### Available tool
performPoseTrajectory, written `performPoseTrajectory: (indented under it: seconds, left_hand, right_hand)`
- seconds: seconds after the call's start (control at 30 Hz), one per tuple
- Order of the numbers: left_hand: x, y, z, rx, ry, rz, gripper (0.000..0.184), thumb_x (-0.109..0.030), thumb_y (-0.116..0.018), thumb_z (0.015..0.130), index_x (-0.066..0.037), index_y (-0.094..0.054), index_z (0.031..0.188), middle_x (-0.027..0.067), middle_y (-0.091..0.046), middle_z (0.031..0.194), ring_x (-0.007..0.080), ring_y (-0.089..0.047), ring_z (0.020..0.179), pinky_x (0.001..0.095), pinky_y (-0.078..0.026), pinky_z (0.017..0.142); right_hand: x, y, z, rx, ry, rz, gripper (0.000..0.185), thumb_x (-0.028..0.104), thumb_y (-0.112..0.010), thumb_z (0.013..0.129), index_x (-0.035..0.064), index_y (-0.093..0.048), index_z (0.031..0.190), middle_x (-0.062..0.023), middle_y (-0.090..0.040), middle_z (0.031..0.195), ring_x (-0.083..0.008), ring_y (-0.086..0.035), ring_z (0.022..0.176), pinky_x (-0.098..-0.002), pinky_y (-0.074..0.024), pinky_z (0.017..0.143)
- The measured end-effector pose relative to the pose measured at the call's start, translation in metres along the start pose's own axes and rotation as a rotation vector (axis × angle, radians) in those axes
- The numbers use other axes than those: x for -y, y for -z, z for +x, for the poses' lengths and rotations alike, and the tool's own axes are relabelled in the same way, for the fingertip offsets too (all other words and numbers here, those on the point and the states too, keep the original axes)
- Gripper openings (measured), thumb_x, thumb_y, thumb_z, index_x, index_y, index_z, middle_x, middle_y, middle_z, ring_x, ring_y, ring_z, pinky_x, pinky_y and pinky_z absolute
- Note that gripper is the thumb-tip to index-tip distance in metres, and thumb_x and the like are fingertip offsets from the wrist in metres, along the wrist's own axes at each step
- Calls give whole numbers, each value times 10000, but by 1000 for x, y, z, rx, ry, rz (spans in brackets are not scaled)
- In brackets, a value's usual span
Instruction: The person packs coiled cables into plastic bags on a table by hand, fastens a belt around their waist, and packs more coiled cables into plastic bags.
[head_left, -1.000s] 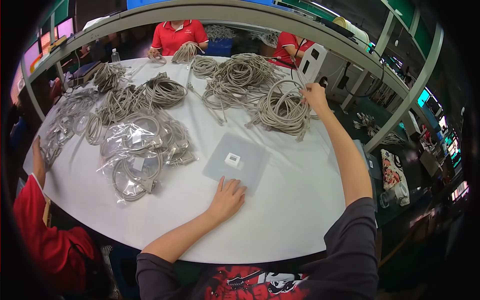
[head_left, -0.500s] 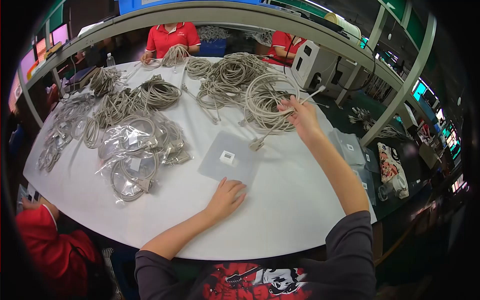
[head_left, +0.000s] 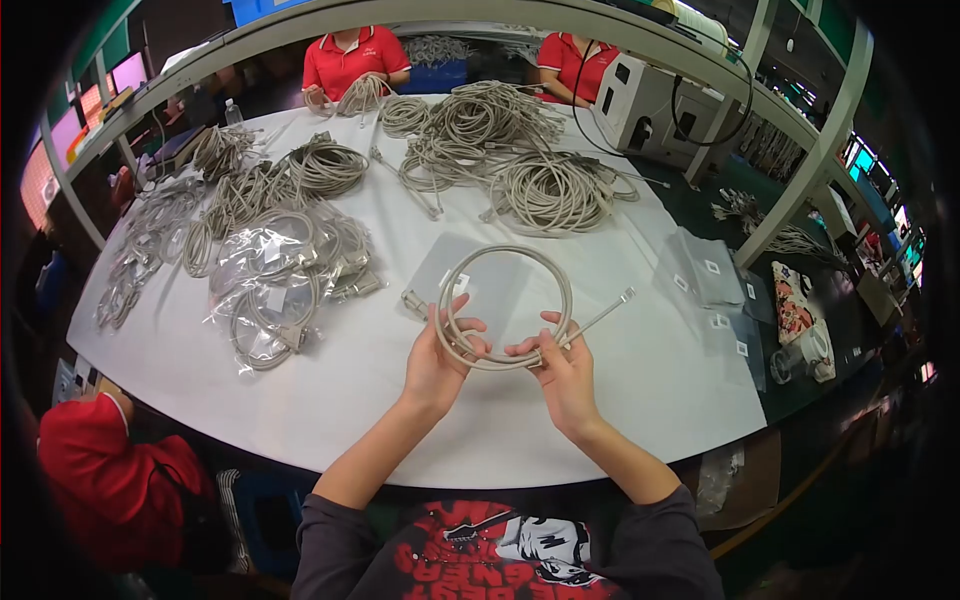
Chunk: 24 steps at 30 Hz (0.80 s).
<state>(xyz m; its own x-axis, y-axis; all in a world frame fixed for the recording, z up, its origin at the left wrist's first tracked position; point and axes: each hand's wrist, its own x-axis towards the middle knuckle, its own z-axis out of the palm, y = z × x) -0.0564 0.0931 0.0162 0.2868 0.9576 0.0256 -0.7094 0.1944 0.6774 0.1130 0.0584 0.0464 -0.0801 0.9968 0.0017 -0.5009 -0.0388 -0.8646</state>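
Observation:
A coiled beige cable (head_left: 503, 251) is held up between both hands over the white table. My left hand (head_left: 443, 352) is closed on the left side of the loop, beside a grey connector (head_left: 415, 303). At the lower right of the loop, my right hand (head_left: 562, 373) grips the coil, and the cable's other end with a small clear plug (head_left: 627, 294) sticks out to the right. Beneath the coil lies a translucent flat bag (head_left: 430, 262) with a white label, partly hidden by the cable.
Bagged cables (head_left: 285, 285) lie on the left of the table (head_left: 380, 420). Heaps of loose coils (head_left: 555, 190) stand behind. More flat bags (head_left: 705, 275) lie at the right edge. Co-workers in red (head_left: 355, 60) are across the table and at the lower left.
The coil has come from the pile at the back right to the front middle in my right hand. My left hand has risen off the table beside the bag and taken hold of it.

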Motion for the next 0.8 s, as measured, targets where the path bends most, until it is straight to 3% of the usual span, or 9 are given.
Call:
performPoseTrajectory:
  seconds: [0.1, 0.2, 0.3, 0.33, 0.47, 0.6, 0.7, 0.8]
  left_hand:
    - [3, 0, 0, 125, 73, 93, 519, -387, -327, 940, -5, -294, 1291, 137, -550, 1049, 214, -574, 880, 353, -436, 870]
    - [1, -17, -4, 178, 151, 107, 525, -389, -324, 941, 11, -307, 1282, 120, -562, 1040, 212, -602, 819, 355, -447, 858]
    - [2, -48, -14, -237, 473, -438, 546, -403, -315, 936, 0, -266, 1300, 178, -564, 1031, 243, -594, 782, 340, -451, 793]
    - [11, -42, -15, -238, 478, -435, 546, -403, -315, 936, 0, -266, 1300, 178, -564, 1031, 243, -594, 782, 340, -451, 793]
    - [47, -7, -16, -276, 453, -483, 578, -466, -252, 928, -2, -313, 1268, 217, -570, 1026, 261, -601, 764, 346, -453, 764]
    - [35, -18, -15, -96, 435, -256, 617, -528, -289, 899, -2, -406, 1201, 212, -612, 839, 285, -602, 598, 361, -490, 715]
    - [18, -30, -14, 219, 420, 238, 677, -571, -151, 892, 0, -357, 1191, 208, -596, 813, 259, -575, 574, 381, -464, 728]
    - [20, -34, -19, 295, 311, 104, 582, -512, -227, 907, 6, -400, 1109, 194, -590, 769, 259, -571, 557, 387, -460, 734]
  right_hand:
    - [1, 10, -8, -101, 12, 23, 128, 194, -421, 936, 80, -435, 993, -24, -521, 776, -164, -540, 843, -325, -432, 774]
    - [-7, 26, -12, -60, 130, 233, 93, 185, -396, 943, 98, -427, 954, 16, -394, 678, -108, -409, 647, -296, -393, 712]
    - [1, 17, -27, -73, 289, 222, 81, 176, -383, 946, 108, -428, 947, 23, -318, 656, -101, -319, 606, -282, -362, 677]
    - [3, 15, -33, -83, 367, 215, 78, 171, -377, 947, 112, -428, 944, 27, -280, 645, -97, -274, 586, -275, -346, 660]
    - [-5, 8, -56, -4, 350, 245, 90, 175, -363, 951, 117, -431, 941, 28, -290, 644, -95, -281, 581, -269, -327, 632]
    - [-5, 16, -63, -89, 268, 272, 105, 183, -356, 953, 113, -432, 938, 27, -284, 644, -93, -277, 575, -273, -327, 623]
    - [-9, 27, -62, -84, 225, 275, 117, 193, -350, 956, 109, -429, 936, 27, -280, 640, -93, -274, 571, -275, -330, 623]
    - [-10, 29, -60, -110, 176, 269, 138, 209, -342, 959, 108, -422, 909, 27, -274, 635, -92, -270, 565, -277, -333, 621]
